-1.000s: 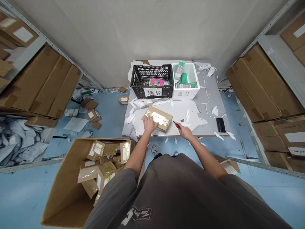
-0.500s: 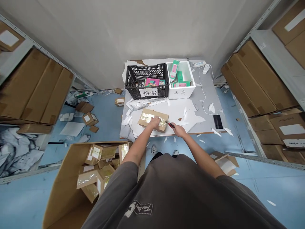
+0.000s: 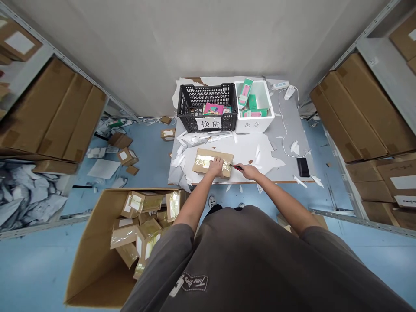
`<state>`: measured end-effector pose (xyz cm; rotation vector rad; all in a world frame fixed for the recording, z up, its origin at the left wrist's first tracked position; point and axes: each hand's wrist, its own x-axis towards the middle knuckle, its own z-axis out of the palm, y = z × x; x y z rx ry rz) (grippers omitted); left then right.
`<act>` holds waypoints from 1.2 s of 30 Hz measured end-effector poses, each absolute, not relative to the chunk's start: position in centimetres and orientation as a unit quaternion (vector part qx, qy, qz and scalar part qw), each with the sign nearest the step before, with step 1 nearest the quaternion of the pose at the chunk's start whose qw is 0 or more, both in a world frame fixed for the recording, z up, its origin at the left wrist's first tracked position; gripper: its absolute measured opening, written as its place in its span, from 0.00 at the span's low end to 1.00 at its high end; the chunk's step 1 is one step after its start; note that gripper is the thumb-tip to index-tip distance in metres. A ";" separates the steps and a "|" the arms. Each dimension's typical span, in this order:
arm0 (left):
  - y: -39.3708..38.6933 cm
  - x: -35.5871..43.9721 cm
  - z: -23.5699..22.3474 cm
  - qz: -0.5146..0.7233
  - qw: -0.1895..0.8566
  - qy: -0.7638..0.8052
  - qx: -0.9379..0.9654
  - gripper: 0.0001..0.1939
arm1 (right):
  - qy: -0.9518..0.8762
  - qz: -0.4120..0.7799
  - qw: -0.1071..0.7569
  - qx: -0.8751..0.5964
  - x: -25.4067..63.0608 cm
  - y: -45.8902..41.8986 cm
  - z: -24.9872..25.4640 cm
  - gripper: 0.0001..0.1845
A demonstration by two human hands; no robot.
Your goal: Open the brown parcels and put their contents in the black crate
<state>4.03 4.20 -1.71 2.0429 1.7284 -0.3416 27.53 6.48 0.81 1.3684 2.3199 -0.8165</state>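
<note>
Red cutter (image 3: 238,167) has reached the carton (image 3: 204,161), scraps (image 3: 219,138) and crate (image 3: 229,123) behind.

On the surface (image 3: 286,172), a plastic crate (image 3: 187,123) stands far left, just beside a foam box (image 3: 255,127). Nearer lies a carton (image 3: 208,155); near right, a smartphone (image 3: 303,167). Parcels (image 3: 125,236) lie in a large cardboard box (image 3: 92,247), near left of the surface.

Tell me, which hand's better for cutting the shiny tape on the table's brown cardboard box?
Probably the right hand: it holds the slim red-and-black cutter, tip at the box. The left hand rests on top.
</note>
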 end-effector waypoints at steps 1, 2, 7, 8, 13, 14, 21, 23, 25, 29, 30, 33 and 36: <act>4.1 4.1 -1.6 -0.122 0.219 0.629 0.736 0.51 | 0.805 -0.298 0.158 0.488 27.8 6.6 0.6 0.27; 4.1 4.1 -1.6 -0.120 0.220 0.633 0.733 0.50 | 0.797 -0.308 0.150 0.497 28.0 6.6 0.4 0.26; 3.9 4.0 -1.6 -0.118 0.231 0.628 0.734 0.50 | 0.746 -0.407 0.105 0.517 28.4 6.5 -0.7 0.24; 3.9 4.0 -1.6 -0.120 0.228 0.626 0.736 0.50 | 0.726 -0.437 0.099 0.522 28.5 6.3 -0.9 0.24; 3.6 4.1 -1.8 -0.126 0.217 0.625 0.739 0.52 | 0.660 -0.525 0.046 0.535 28.6 5.3 -1.6 0.21; 3.5 4.1 -1.8 -0.124 0.216 0.626 0.739 0.52 | 0.650 -0.539 0.035 0.534 28.6 5.1 -1.7 0.20; 3.3 3.9 -2.1 -0.117 0.208 0.633 0.736 0.50 | 0.529 -0.673 -0.032 0.515 28.3 4.9 -3.2 0.16; 3.2 3.9 -2.0 -0.111 0.206 0.635 0.737 0.50 | 0.506 -0.698 -0.040 0.505 28.3 5.0 -3.6 0.15; 3.1 3.9 -2.0 -0.106 0.205 0.634 0.738 0.50 | 0.490 -0.712 -0.050 0.501 28.3 5.0 -3.9 0.15; 2.9 4.0 -2.1 -0.107 0.199 0.623 0.749 0.49 | 0.502 -0.711 -0.056 0.489 28.5 4.6 -4.2 0.15; 2.9 4.0 -2.2 -0.107 0.199 0.623 0.749 0.49 | 0.513 -0.701 -0.054 0.493 28.5 4.5 -4.3 0.15; 3.0 3.9 -2.4 -0.099 0.198 0.632 0.743 0.50 | 0.558 -0.657 -0.050 0.504 28.7 3.7 -4.4 0.16; 3.0 3.7 -2.9 -0.085 0.196 0.630 0.747 0.50 | 0.571 -0.651 -0.048 0.498 28.7 2.6 -4.8 0.17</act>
